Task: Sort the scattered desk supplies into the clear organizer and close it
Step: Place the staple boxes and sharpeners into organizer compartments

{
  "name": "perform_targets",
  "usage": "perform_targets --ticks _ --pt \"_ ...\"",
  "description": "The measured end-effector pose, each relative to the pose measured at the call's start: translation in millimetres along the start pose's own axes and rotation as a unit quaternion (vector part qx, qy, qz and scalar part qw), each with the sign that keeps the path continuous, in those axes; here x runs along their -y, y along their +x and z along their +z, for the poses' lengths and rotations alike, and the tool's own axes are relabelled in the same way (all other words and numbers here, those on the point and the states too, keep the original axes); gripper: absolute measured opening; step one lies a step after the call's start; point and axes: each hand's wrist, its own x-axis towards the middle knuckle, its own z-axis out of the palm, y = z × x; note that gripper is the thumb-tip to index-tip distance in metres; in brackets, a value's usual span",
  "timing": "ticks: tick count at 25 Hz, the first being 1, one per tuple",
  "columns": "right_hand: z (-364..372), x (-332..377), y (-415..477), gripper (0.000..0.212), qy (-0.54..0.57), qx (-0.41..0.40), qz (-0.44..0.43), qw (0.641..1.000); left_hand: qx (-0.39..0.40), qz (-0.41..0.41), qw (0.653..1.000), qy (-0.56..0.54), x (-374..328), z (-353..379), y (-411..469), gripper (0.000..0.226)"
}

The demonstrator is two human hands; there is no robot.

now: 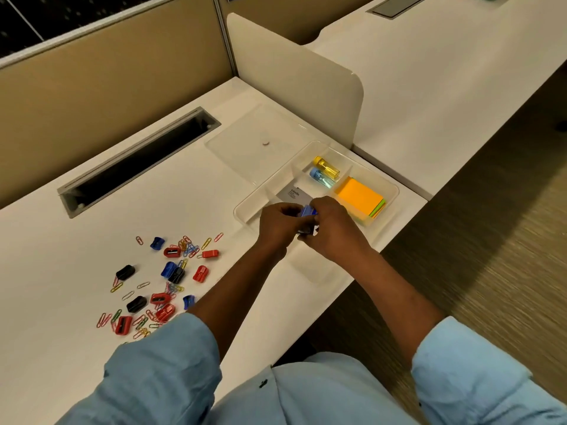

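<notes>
Gripping blue item (306, 211) over organizer (390, 184), left hand (277, 223) and right hand (333, 233); sharpeners (201, 273) nearby.

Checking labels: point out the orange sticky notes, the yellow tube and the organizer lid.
orange sticky notes (357, 194): head view, middle of the top sheet.
yellow tube (328, 168): head view, middle of its clear body.
organizer lid (245, 151): head view, flat clear panel near its middle.
</notes>
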Motion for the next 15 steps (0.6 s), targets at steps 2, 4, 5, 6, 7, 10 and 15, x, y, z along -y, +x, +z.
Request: perform_targets --ticks 2,4,5,6,7,10,15 --pt "-6 -4 2 0.059 -0.003 -0.001 0.008 1.0 0.013 -0.008 1.0 -0.024 -1 5 0 0.007" --pt "-11 -7 4 0.065 -0.013 0.016 0.014 1.0 0.024 -0.02 0.999 -0.041 -1 7 2 0.016" --pt "-11 -9 4 0.066 -0.027 0.022 0.012 0.999 0.025 -0.025 0.998 -0.044 0 7 2 0.02" --pt "-11 -10 4 0.065 -0.043 0.022 0.006 0.999 0.024 -0.029 0.998 -0.046 0 8 2 0.022" --pt "-9 -11 4 0.06 -0.056 0.016 -0.004 0.998 0.022 -0.034 0.998 -0.049 0 10 2 0.026" --pt "-9 -19 6 0.043 -0.077 -0.012 -0.006 0.997 -0.007 -0.058 0.996 -0.062 -2 17 2 0.043" --pt "-17 -45 25 0.048 -0.28 0.024 0.124 0.952 -0.063 -0.046 0.997 -0.024 1 10 3 0.018"
